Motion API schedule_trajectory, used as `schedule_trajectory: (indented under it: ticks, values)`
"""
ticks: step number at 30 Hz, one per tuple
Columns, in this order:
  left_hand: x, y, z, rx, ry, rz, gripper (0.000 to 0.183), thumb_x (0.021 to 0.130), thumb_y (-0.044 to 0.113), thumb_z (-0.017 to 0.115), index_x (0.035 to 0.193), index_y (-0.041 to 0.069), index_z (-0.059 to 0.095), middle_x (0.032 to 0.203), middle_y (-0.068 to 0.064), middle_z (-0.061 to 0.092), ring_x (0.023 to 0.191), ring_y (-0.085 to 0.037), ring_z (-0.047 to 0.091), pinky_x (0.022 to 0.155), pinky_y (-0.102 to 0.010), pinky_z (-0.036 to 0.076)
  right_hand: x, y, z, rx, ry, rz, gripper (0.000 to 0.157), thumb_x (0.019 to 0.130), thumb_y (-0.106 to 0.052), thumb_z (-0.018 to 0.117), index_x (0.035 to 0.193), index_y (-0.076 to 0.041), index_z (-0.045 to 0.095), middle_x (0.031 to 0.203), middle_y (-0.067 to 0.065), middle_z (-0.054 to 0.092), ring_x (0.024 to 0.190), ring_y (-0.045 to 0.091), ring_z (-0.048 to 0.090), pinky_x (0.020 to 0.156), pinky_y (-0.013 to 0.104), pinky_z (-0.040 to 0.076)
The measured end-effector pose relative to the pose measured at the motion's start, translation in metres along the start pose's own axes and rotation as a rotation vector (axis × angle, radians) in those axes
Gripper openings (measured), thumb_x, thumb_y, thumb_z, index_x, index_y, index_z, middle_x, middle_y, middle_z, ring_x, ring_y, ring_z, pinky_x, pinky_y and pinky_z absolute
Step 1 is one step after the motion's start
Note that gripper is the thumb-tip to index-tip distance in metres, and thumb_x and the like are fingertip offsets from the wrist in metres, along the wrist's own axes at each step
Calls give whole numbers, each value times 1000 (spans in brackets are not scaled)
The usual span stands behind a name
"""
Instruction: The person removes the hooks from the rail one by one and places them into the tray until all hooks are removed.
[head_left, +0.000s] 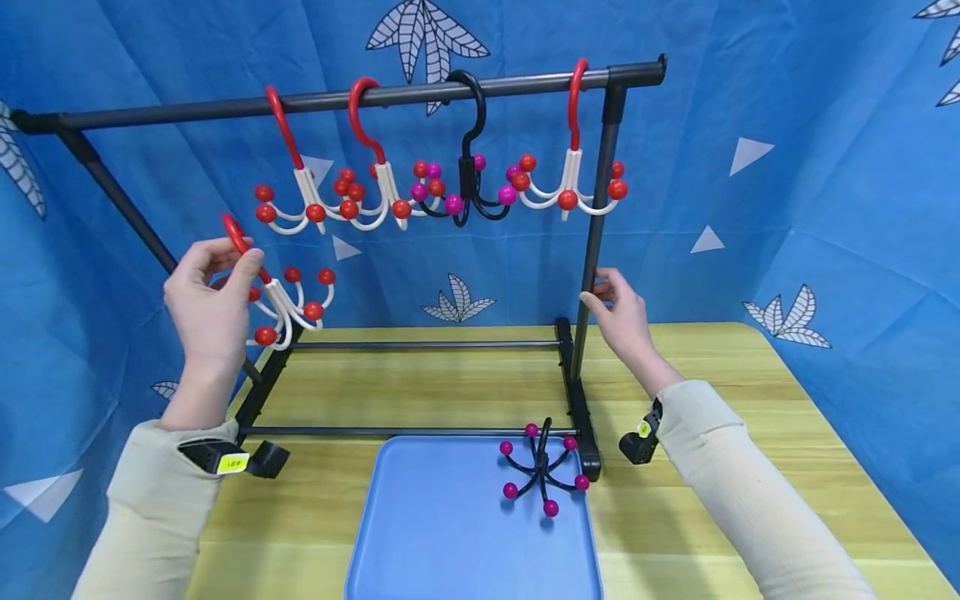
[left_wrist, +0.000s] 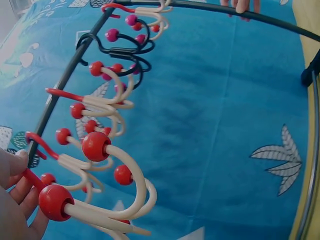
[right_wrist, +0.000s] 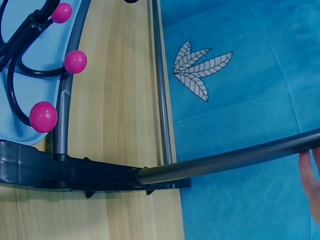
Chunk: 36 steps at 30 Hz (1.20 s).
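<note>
While the left hand (head_left: 206,308) is pinching the red hook (head_left: 235,233): the white hanger (head_left: 283,307) is hovering below the bar (head_left: 195,109).
Right hand (head_left: 622,317): is gripping the upright (head_left: 596,225).
Hanger feel: probably being light, stiff, slick; the hook's shank is offering the surest hold.

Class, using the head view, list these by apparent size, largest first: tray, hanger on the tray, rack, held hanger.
1. Rack
2. Tray
3. Held hanger and hanger on the tray: too similar to rank, and nearness to the camera makes it unsure.
</note>
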<state>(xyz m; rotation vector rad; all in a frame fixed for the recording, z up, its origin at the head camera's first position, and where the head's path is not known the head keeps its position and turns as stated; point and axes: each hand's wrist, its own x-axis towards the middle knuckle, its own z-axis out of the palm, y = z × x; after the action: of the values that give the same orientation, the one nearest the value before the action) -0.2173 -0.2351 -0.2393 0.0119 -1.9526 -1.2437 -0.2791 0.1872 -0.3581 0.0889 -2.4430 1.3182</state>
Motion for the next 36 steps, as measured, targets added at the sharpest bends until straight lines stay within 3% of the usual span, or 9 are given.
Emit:
schedule_trajectory:
  ticks: [7, 12, 22, 30, 36]
  values:
    - [-18, -13, 9, -36, -62, -53, 27, 83, 27, 65, 104, 9, 66, 86, 15, 59, 86, -5, 54, 63, -15, 43, -1, 0, 1, 8, -6, 1, 41, 91, -24, 56, 128, -12, 44, 107, 12, 58, 100, 26, 57, 86, 43, 47]
    - [-28, -22, 12, -51, -113, -67, 28, 84, 28, 64, 104, 8, 66, 84, 16, 59, 86, -4, 54, 67, -18, 42, -1, 0, 1, 13, -13, -19, 41, 91, -25, 55, 127, -10, 44, 106, 13, 57, 102, 28, 56, 87, 44, 46]
    - [-44, -37, 21, -93, -188, -101, 27, 83, 23, 66, 103, 5, 65, 82, 16, 61, 82, -3, 57, 69, -15, 44, -1, 0, -1, 0, -29, 5, 40, 91, -26, 55, 127, -12, 44, 109, 13, 58, 101, 29, 58, 80, 45, 47]
    - [-59, -44, 32, -155, -284, -154, 27, 83, 20, 66, 104, 3, 64, 83, 12, 63, 81, -6, 59, 66, -15, 47, 1, 0, -3, 20, -35, 10, 40, 91, -27, 55, 126, -11, 45, 120, 13, 50, 113, 29, 51, 89, 46, 45]
    - [-73, -48, 42, -175, -345, -179, 29, 83, 22, 66, 104, 3, 64, 84, 9, 62, 80, -8, 59, 66, -18, 46, 2, -1, -3, 22, -51, 9, 38, 92, -24, 54, 126, -11, 44, 119, 13, 51, 112, 29, 50, 90, 46, 44]
